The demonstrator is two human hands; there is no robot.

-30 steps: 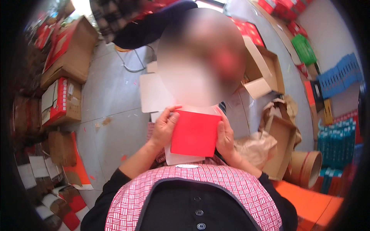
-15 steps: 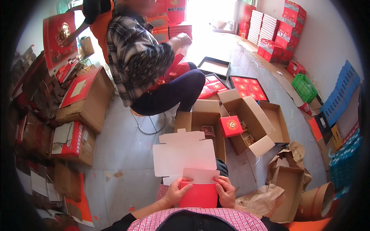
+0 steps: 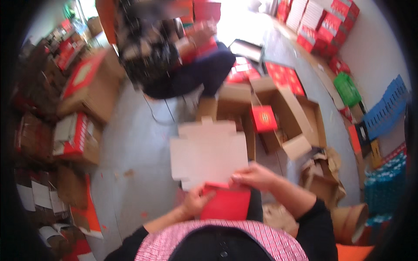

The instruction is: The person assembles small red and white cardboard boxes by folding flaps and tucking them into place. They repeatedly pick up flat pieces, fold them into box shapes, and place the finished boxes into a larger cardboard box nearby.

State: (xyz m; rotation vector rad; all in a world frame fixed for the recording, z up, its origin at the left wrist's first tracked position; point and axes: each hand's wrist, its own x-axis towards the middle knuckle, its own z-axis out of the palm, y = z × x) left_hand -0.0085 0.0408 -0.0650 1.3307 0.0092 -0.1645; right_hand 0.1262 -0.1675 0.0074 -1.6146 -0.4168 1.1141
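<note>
A red cardboard box (image 3: pixel 226 205) lies in front of me at my lap. My left hand (image 3: pixel 197 201) is closed on its left edge, thumb over the red top. At the far right corner of the box, my right hand (image 3: pixel 254 177) is pinched, fingertips against the edge; motion blur hides the exact grip. Just beyond lies a flat die-cut cardboard blank (image 3: pixel 208 152), pale side up, with tabs along its edges. My right fingers overlap its near right corner.
Open brown cartons (image 3: pixel 283 104) stand ahead, a small red box (image 3: pixel 264 118) on one. Another person (image 3: pixel 174 61) sits ahead left. Crumpled brown paper (image 3: pixel 281 217) is at my right, a carton stack (image 3: pixel 78 137) at left. Red printed trays (image 3: pixel 285 78) lie farther off.
The pale flap standing at the box's far edge no longer shows upright. My right hand has moved forward, its forearm now in view. The head view has shifted; the seated person's arms have moved.
</note>
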